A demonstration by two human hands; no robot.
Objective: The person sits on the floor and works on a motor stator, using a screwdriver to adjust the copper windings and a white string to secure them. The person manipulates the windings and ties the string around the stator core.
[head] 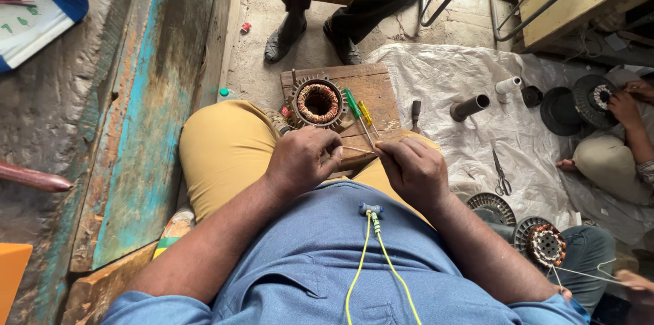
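Note:
My left hand [304, 159] and my right hand [411, 168] are close together over my lap, fingers pinched on a thin strand of wire [359, 150] stretched between them. Just beyond them a round motor stator [318, 103] with copper and red windings lies on a small wooden board [377, 88]. A green-handled screwdriver [353, 103] and a yellow-handled one [366, 113] lie beside the stator on that board.
A standing person's shoes [279, 42] are at the top. A grey tube [469, 107], scissors [501, 176] and more stators [545, 243] rest on a white plastic sheet [449, 73]. Another person's hand [623, 105] works at the right. A painted wooden plank [146, 114] runs along the left.

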